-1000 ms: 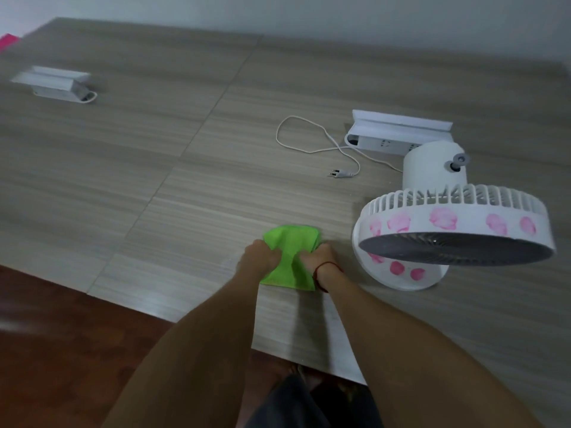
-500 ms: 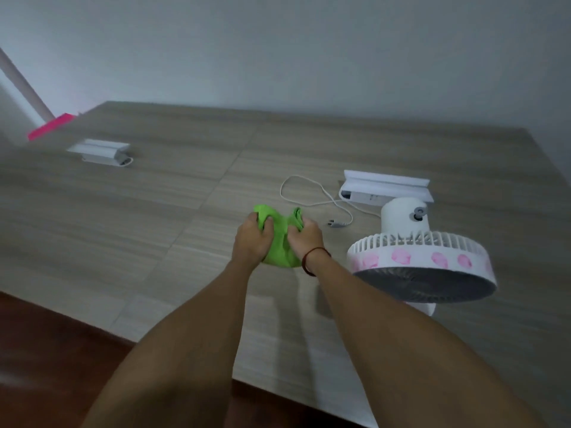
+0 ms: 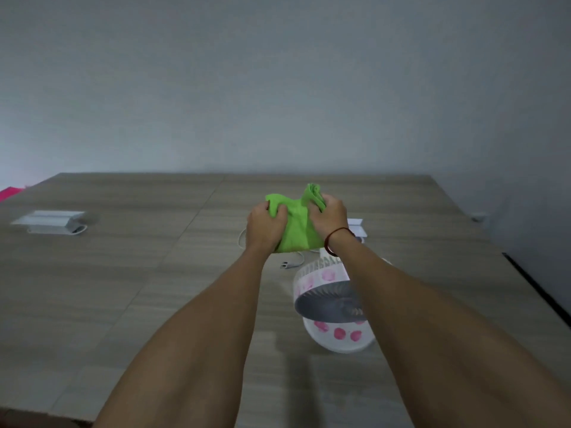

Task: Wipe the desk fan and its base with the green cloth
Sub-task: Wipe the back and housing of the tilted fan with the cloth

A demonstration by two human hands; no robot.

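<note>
Green cloth (image 3: pixel 296 230) bunched between both hands, left (image 3: pixel 265 225), right (image 3: pixel 328 219)

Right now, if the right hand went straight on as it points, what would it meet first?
Beyond the green cloth that the right hand grips, the way looks free over the table to the far wall; depth unclear.

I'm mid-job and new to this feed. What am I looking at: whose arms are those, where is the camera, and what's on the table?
There is no machine here. The arms are a person's, and the single view comes from a camera worn on their head, looking forward and down. The left hand and right hand both grip a bunched green cloth, raised above the wooden table. Under the right forearm stands a white desk fan with pink spots, on its round base. A loose plug lies beside it, and a white box sits far left. The cloth appears clear of the fan.
</note>
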